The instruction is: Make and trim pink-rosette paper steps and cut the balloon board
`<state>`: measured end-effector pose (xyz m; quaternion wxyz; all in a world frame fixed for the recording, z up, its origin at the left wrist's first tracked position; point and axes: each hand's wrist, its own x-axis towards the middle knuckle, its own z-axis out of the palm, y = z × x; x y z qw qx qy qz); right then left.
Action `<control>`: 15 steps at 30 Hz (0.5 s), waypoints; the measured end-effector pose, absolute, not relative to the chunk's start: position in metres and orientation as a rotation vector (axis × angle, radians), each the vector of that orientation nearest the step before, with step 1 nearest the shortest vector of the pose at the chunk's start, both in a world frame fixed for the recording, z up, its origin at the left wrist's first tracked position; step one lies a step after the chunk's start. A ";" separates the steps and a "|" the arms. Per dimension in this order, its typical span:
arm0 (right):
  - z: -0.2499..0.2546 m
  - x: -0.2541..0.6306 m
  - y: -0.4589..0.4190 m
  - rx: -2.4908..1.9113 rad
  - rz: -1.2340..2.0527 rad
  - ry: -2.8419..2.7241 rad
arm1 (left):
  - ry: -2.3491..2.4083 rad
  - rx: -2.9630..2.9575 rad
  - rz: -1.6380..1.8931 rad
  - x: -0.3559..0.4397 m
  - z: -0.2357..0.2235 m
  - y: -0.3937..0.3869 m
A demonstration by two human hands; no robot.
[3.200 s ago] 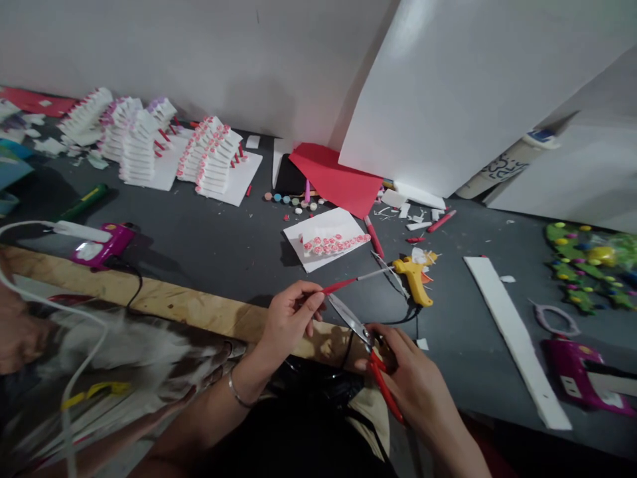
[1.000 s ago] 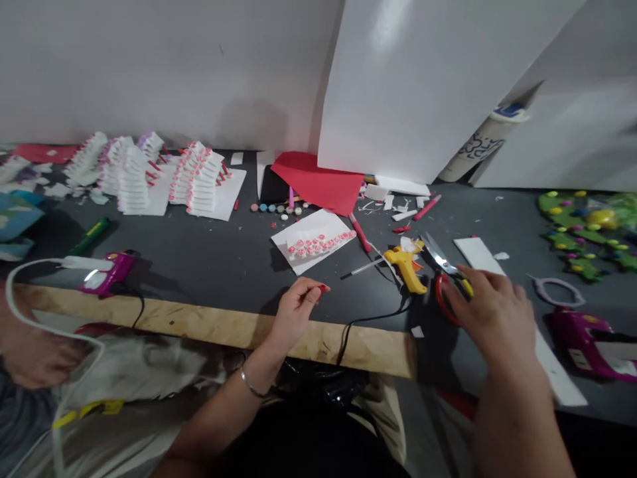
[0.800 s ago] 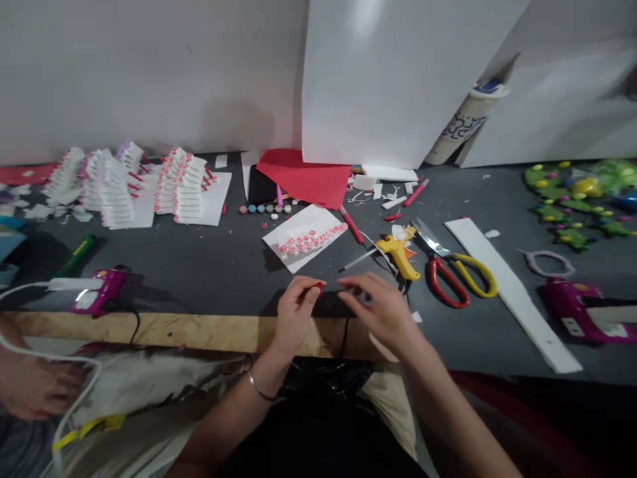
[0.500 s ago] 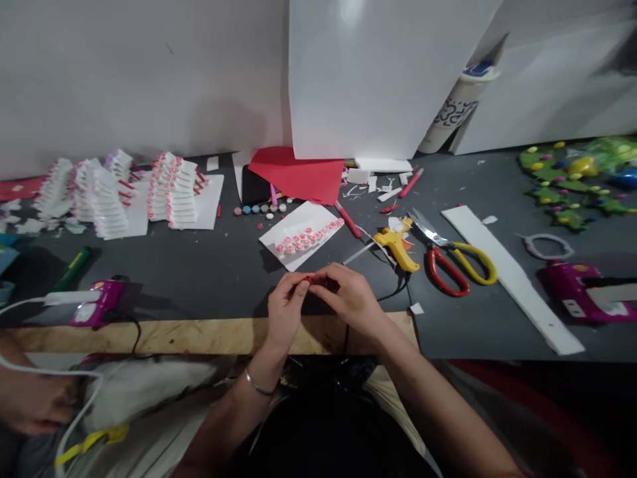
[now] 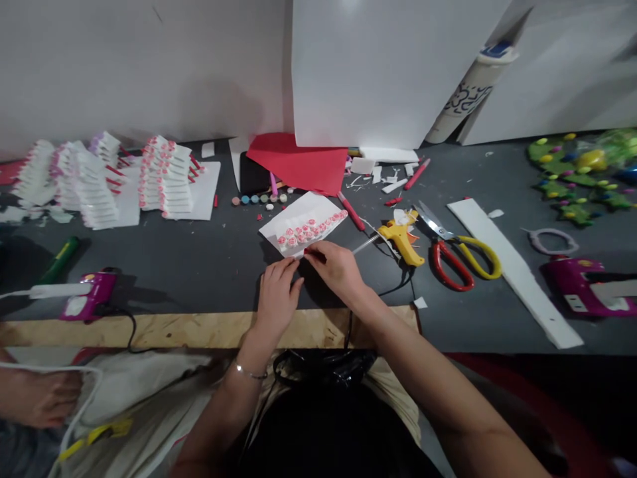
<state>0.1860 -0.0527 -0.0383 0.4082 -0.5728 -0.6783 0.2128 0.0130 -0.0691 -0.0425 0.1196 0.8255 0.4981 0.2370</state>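
Dark grey tabletop [image 5: 209,285] stretches ahead of you past a plywood edge [image 5: 199,330], with a black plastic bag [image 5: 323,366] bunched just below it. Your left hand [image 5: 276,299], a thin bangle [image 5: 243,372] on its wrist, sits on the tabletop with its fingers [image 5: 286,269] loosely spread, reaching the lower edge of a white card [image 5: 293,226] and gripping nothing you can see. Your right hand [image 5: 336,269] lies beside it, fingers [image 5: 313,251] drawn together at that same edge; you cannot tell from this view whether they pinch anything. The card lies directly ahead of your hands, carrying a row of small pink-and-white paper flowers [image 5: 308,232]. To your right are a yellow glue gun [image 5: 402,243], red-and-yellow scissors [image 5: 450,255] and a long white foam strip [image 5: 515,265]. A magenta glue gun [image 5: 87,295] lies to your left, and another [image 5: 580,295] to your right. Farther off, stacks of white folded paper [image 5: 164,179] sit left, red paper [image 5: 298,162] lies centre, and green decorated cutouts [image 5: 572,176] lie right, below a leaning white board [image 5: 383,66].
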 end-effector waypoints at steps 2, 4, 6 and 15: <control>-0.043 0.185 -0.052 -1.426 0.536 -1.704 | 1.465 2.472 0.653 0.015 -0.043 -0.070; -0.046 0.184 -0.051 -1.420 0.527 -1.699 | 1.469 2.502 0.628 0.016 -0.042 -0.071; -0.048 0.184 -0.050 -1.430 0.511 -1.702 | 1.471 2.511 0.617 0.017 -0.041 -0.072; -0.050 0.180 -0.049 -1.511 0.464 -1.728 | 1.473 2.495 0.623 0.018 -0.042 -0.072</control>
